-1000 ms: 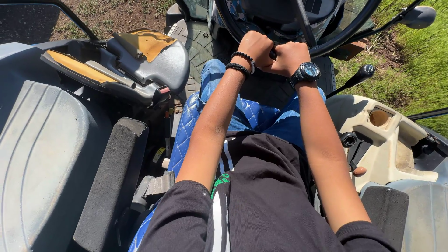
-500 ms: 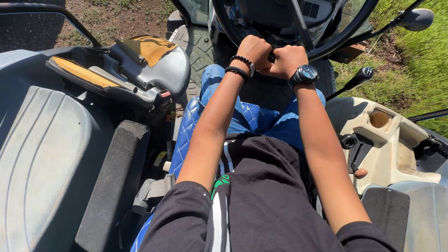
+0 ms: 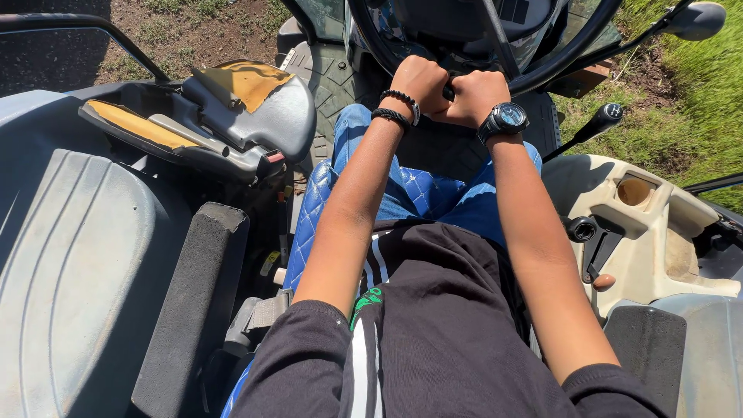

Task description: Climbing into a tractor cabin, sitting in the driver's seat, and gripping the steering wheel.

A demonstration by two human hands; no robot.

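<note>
- Both hands are gripping the lower rim of the steering wheel, side by side and touching, at about 6 o'clock on the wheel.
- The left hand is closing as a fist round the rim; two bead bracelets are sitting on that wrist.
- The right hand is likewise wrapping the rim tight, with a dark wristwatch facing up.
- The wheel is lying at 12 o'clock of the frame, straight ahead of the person's lap and the blue quilted seat; only its lower arc is showing.
- A black-knobbed lever is standing at 2 o'clock, well apart from the right hand; a beige console with a round cup recess is lying at 3 o'clock.
- A grey fender is filling 9 o'clock, with a torn grey-and-yellow folded seat at 10 o'clock and bare soil beyond.
- Grass is running along at 1 to 2 o'clock.
- Judgement: with both fists bunched at the bottom, leverage looks limited; spreading the hands toward 9 and 3 o'clock on the rim would probably be giving steadier control, elbows staying loose, and the right hand keeping close to the lever.
</note>
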